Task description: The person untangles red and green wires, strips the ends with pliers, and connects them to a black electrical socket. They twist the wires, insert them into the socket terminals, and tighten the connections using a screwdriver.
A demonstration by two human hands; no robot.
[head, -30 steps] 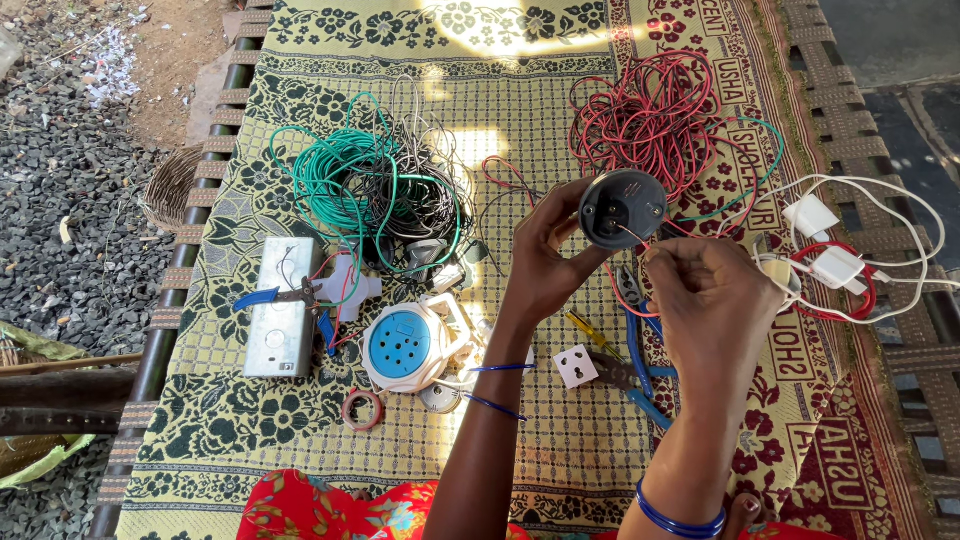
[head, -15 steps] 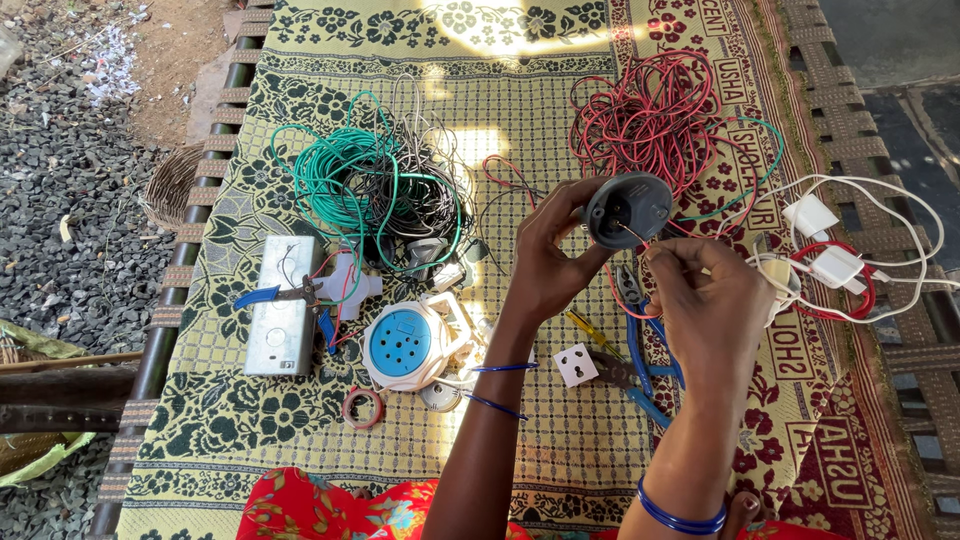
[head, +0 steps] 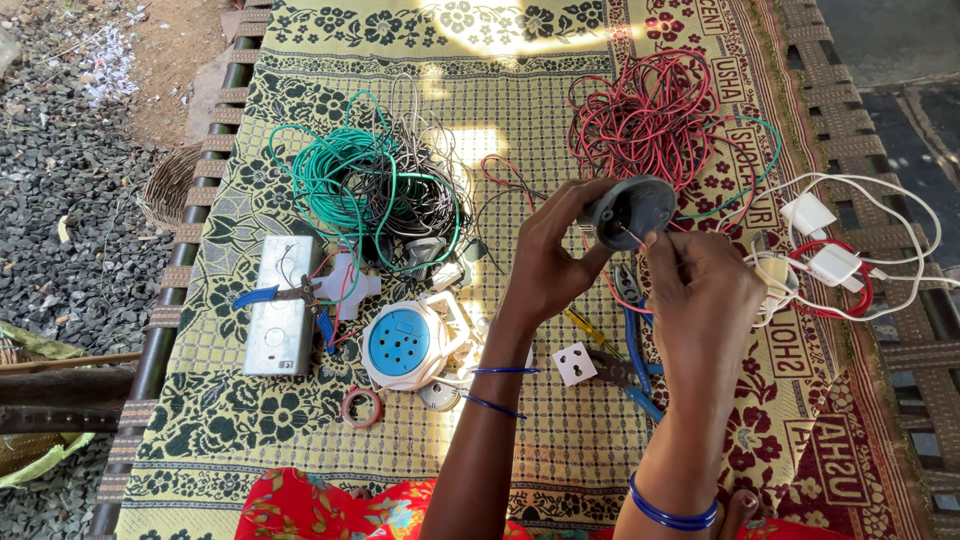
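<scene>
Gripping a round grey fitting (head: 630,212) mid-frame, left hand (head: 553,262) is closing around it; right hand (head: 700,290) is pinching a thin wire (head: 630,236) into it (seating needs steadiness).

I hold a round dark grey fitting (head: 632,211) up in my left hand (head: 553,262), its fingers wrapped around the back edge, so the hollow open face tilts toward me. It hangs above the mat, just in front of my right hand (head: 700,290). A thin metal tool (head: 630,236) pinched in my right fingers pokes slantwise into that open face, its tip touching the inside of the fitting.
</scene>
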